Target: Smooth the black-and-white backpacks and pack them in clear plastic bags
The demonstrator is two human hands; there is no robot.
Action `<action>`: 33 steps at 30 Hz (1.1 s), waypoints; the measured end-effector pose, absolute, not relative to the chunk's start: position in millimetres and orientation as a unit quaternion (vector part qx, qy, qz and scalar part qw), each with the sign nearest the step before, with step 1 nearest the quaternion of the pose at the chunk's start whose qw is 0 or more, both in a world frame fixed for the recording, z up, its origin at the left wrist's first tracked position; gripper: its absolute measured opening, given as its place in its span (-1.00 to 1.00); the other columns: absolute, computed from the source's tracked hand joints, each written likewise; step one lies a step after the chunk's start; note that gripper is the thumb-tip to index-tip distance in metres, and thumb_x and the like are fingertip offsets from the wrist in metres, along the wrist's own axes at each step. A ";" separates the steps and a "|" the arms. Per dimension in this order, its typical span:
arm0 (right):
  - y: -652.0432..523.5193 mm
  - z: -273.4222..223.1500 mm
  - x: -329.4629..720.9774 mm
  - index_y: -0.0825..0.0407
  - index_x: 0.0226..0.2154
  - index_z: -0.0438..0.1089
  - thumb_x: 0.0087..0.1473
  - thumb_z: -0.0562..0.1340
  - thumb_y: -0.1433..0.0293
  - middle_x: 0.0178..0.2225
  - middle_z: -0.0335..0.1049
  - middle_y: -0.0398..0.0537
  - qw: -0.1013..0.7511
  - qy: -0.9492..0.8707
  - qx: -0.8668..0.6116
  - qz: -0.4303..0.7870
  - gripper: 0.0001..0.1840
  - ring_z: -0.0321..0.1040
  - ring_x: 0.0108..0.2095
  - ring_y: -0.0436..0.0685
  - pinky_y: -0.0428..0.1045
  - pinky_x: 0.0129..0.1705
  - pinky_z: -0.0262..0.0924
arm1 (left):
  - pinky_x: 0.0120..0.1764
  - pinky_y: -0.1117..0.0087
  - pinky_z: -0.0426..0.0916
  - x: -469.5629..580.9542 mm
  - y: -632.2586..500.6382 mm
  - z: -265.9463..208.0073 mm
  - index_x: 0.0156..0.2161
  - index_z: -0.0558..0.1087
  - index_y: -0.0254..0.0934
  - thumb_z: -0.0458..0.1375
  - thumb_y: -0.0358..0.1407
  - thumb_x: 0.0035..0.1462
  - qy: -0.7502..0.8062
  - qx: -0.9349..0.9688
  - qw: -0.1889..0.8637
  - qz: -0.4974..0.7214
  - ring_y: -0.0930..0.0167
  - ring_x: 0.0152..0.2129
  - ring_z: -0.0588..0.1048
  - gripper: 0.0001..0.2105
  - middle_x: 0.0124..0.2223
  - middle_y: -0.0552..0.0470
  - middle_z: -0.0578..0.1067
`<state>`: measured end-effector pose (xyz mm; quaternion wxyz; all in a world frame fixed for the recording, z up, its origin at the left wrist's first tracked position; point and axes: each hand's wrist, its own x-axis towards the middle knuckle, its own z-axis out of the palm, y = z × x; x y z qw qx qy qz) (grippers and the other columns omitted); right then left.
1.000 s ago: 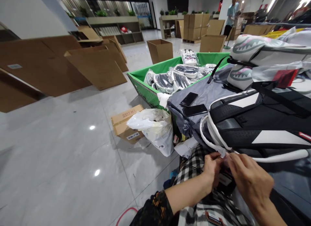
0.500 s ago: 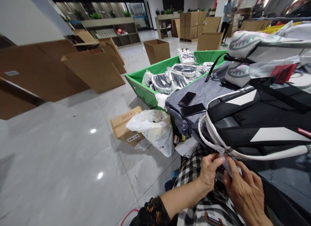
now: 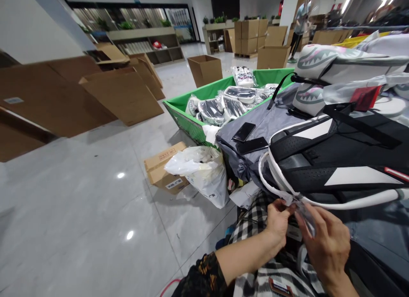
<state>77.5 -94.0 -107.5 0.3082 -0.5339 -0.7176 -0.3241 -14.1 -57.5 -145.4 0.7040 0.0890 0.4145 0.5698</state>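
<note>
A black-and-white backpack lies on its front, straps upward, on grey cloth. At its near edge, my left hand pinches whitish plastic film beside the white piping. My right hand has thumb and fingers closed on a see-through length of the same film, just right of the left fingertips. What lies under the film is hidden by the fingers. Both hands are above a checked apron on my lap.
Two dark phones lie left of the backpack. Patterned bags are stacked behind it. Wrapped bags fill a green bin. A white plastic bag and a carton stand on the floor. A person stands far back.
My left hand has rolled and shifted slightly right. My right fingers are more bunched, with more clear film showing beside them. The view has tilted a little; the backpack stays in place.
</note>
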 end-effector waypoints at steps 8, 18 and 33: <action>-78.3 -115.1 72.0 0.02 -0.32 0.32 0.32 0.20 0.41 -0.40 0.38 -0.02 0.277 -0.730 -0.536 -0.321 -0.87 0.18 -0.37 0.14 0.05 -0.29 0.01 | -0.37 0.44 0.26 -29.3 -60.1 -126.8 -0.55 0.48 -0.29 0.31 -0.30 -0.26 0.484 0.236 0.631 0.559 0.46 -0.53 0.33 -0.88 -0.54 0.11 0.46; -90.9 -102.9 74.4 0.11 -0.17 0.37 0.25 0.08 0.45 -0.19 0.46 0.19 0.193 -0.793 -0.499 -0.290 -0.82 0.29 -0.20 0.25 0.10 -0.21 0.09 | -0.43 0.40 0.23 -33.6 -58.9 -109.4 -0.58 0.59 -0.32 0.37 -0.20 -0.28 0.479 0.259 0.660 0.518 0.44 -0.56 0.34 -0.80 -0.56 0.02 0.49; -89.7 -106.8 71.8 -0.01 -0.29 0.34 0.38 0.12 0.38 -0.40 0.43 -0.13 0.385 -0.717 -0.565 -0.134 -0.83 0.34 -0.36 0.09 -0.01 -0.31 0.05 | 0.21 0.17 0.26 -27.3 -64.4 -144.3 -0.19 0.65 -0.29 0.50 -0.02 -0.15 0.289 0.207 0.784 0.509 0.22 -0.07 0.56 -0.54 -0.14 -0.09 0.65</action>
